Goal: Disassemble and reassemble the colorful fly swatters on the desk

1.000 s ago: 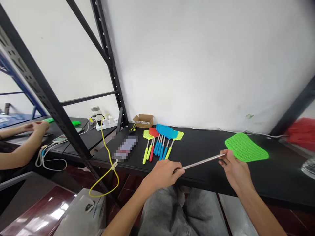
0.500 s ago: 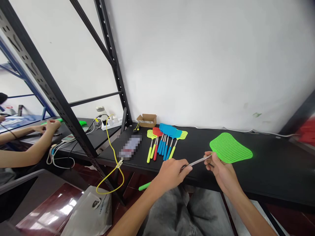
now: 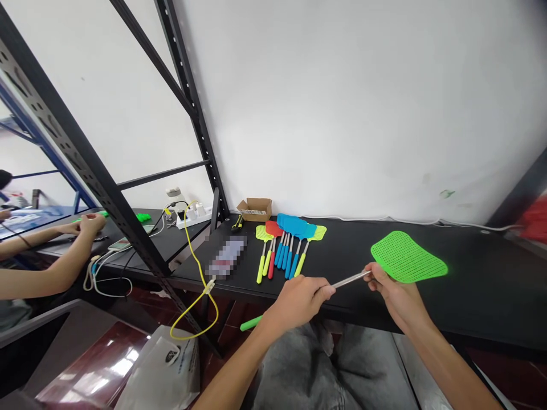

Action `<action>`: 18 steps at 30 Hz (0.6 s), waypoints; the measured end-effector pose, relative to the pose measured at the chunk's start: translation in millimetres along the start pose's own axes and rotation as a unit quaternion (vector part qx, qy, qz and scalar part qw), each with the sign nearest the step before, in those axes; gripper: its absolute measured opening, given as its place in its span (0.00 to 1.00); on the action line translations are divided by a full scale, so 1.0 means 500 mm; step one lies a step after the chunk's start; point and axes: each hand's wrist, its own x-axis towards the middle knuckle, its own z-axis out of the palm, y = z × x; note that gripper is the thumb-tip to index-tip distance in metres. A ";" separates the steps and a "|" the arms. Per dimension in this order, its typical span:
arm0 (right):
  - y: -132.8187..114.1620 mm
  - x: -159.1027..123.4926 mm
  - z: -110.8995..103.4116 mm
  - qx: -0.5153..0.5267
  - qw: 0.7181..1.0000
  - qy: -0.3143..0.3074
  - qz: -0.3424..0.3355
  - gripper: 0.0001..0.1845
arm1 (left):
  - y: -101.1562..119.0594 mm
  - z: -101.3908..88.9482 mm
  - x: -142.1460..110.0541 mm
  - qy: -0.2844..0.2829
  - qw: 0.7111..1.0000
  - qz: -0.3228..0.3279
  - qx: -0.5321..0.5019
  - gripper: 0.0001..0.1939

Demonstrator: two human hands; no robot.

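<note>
I hold a fly swatter with a bright green mesh head [image 3: 408, 258], a thin metal rod [image 3: 350, 279] and a green handle end [image 3: 251, 323] sticking out below my left wrist. My left hand [image 3: 301, 300] is closed around the rod near the handle. My right hand [image 3: 393, 293] pinches the rod just under the head. The swatter hovers over the front edge of the black table [image 3: 470, 285]. A row of several blue, red and yellow-green swatters [image 3: 286, 245] lies on the table to the left.
A small open cardboard box [image 3: 255, 209] sits by the wall. A yellow cable [image 3: 194, 273] hangs off the table beside a black rack post [image 3: 106, 193]. A power strip [image 3: 192, 215] and another person's arms [image 3: 51, 256] are at the left. A plastic bag [image 3: 162, 370] lies below.
The rod between my hands is much shorter than a second ago, and the green handle now pokes out behind my left hand. The green head has moved left and closer.
</note>
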 end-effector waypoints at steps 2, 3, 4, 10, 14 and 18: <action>-0.002 0.003 -0.002 0.004 1.000 0.003 0.000 0.18 | -0.003 -0.001 0.000 0.003 1.000 -0.002 -0.003 0.22; -0.002 0.005 -0.003 0.008 1.000 0.010 -0.001 0.18 | -0.005 -0.001 -0.001 0.008 1.000 -0.004 0.000 0.22; -0.003 0.008 -0.005 0.013 1.000 0.019 -0.001 0.19 | -0.008 0.000 -0.001 0.013 1.000 -0.005 0.006 0.22; -0.010 0.036 -0.044 0.028 0.998 0.059 0.003 0.20 | -0.031 -0.002 -0.007 0.025 0.999 -0.003 0.034 0.21; -0.019 0.063 -0.116 0.046 0.992 0.121 0.001 0.18 | -0.054 -0.019 -0.020 0.018 0.998 0.003 0.059 0.21; -0.023 0.080 -0.187 0.035 0.990 0.139 -0.020 0.16 | -0.068 -0.030 -0.028 0.007 0.997 0.020 0.077 0.22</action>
